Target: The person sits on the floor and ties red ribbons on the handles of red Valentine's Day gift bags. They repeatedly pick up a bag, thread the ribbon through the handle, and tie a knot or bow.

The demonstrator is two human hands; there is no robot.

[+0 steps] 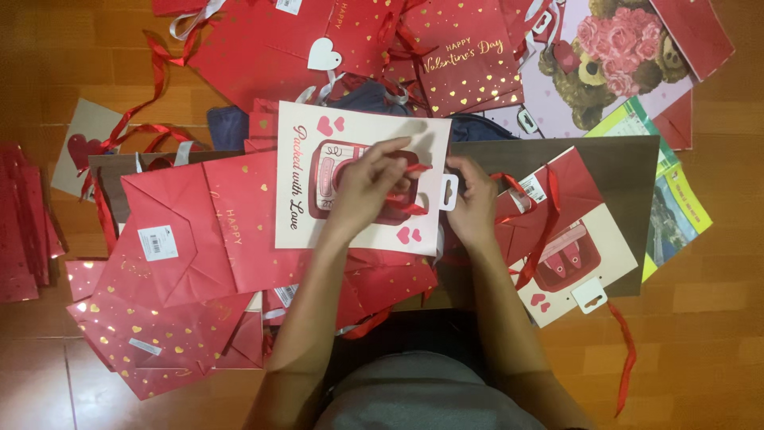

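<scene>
Left hand curled over ribbon

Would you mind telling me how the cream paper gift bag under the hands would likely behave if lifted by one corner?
The cream gift bag lies folded flat, so it is probably light and would likely bend rather than stay stiff. Its red ribbon, pinched by the left hand, looks floppy and would likely dangle. The right hand rests at the bag's edge.

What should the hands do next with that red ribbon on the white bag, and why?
Probably pull the red ribbon snug. The left hand pinches it over the white gift bag, the right hand steadies the bag's edge by its paper tag, and the ribbon looks loose.
</scene>
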